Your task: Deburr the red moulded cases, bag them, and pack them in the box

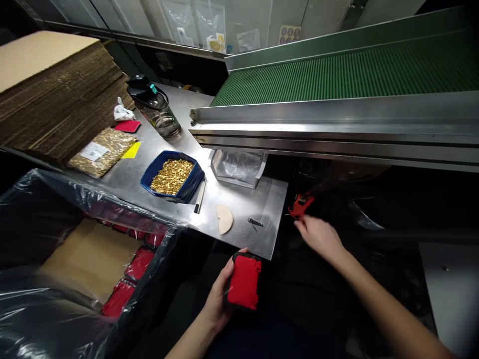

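Observation:
A small red case with black edges (244, 281) is gripped in my left hand (220, 294), its red face turned up and a latch-like part along the right side. My right hand (322, 239) reaches out past the table's right edge. Its curled fingers meet the lower end of a red-orange tool (300, 205), whose kind I cannot make out in the dark. On the metal table (267, 199), near my left hand, lie a flat tan half-disc (224, 219) and a small dark metal piece (255, 222).
A blue bin (151, 174) holds many small gold-coloured pieces, with a white cutter knife (200, 196) beside it. Behind stand a water bottle (157, 107), a clear tray (239, 177) and a green conveyor (299, 82). Stacked cardboard (60, 94) and a plastic-lined box (149, 269) with red cases are left.

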`<state>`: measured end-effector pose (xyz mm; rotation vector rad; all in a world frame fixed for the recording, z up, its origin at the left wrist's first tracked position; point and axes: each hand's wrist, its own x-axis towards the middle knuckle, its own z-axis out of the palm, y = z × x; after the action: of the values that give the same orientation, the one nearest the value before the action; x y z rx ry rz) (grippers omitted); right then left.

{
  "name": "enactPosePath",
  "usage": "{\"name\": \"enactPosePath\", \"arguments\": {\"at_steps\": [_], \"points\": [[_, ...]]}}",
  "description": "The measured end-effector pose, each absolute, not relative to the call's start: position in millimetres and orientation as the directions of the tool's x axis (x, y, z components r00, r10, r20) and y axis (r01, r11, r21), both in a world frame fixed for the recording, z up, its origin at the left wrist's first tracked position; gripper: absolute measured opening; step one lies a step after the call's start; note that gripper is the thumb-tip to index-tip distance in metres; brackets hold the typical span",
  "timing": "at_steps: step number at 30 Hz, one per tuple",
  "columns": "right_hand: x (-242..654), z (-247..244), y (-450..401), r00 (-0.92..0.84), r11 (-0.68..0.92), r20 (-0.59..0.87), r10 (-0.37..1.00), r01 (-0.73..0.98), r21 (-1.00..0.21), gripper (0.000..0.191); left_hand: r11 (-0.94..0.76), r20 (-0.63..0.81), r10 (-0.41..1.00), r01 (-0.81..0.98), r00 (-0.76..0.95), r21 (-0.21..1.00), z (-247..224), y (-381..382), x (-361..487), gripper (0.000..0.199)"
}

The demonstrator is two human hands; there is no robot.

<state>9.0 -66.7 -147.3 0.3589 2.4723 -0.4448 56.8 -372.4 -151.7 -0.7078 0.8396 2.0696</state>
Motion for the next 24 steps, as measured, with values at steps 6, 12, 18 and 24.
{"name": "enactPosePath", "arguments": {"at_steps": [6, 12, 18, 24], "points": [[99.4, -145.3, -159.9, -0.603, 0.207, -0.765, -0.225, 0.738, -0.643, 0.089, -0.414, -0.762, 0.3, -0.798, -0.574, 0.438, -157.5, -317.9, 42.5, 0.042], [106.9, -163.2, -185.2, -0.566, -0.287, -0.824, -0.016, 0.792, -0.539, 0.079, -0.116, -0.688, 0.392, -0.775, -0.611, 0.622, -159.7, -328.0, 40.7, 0.062], [75.0, -181.8, -187.1, -0.655, -0.109, -0.75, 0.086, 0.742, -0.661, 0.083, 0.298, -0.611, 0.112, -0.56, -0.783, 0.773, -179.6, -381.1, 50.0, 0.059], [59.5, -170.5, -167.5, -0.711, 0.116, -0.689, 0.141, 0.703, -0.702, 0.064, 0.464, -0.281, 0.16, -0.18, -0.946, 0.867, -147.2, -381.7, 9.0, 0.037]]}}
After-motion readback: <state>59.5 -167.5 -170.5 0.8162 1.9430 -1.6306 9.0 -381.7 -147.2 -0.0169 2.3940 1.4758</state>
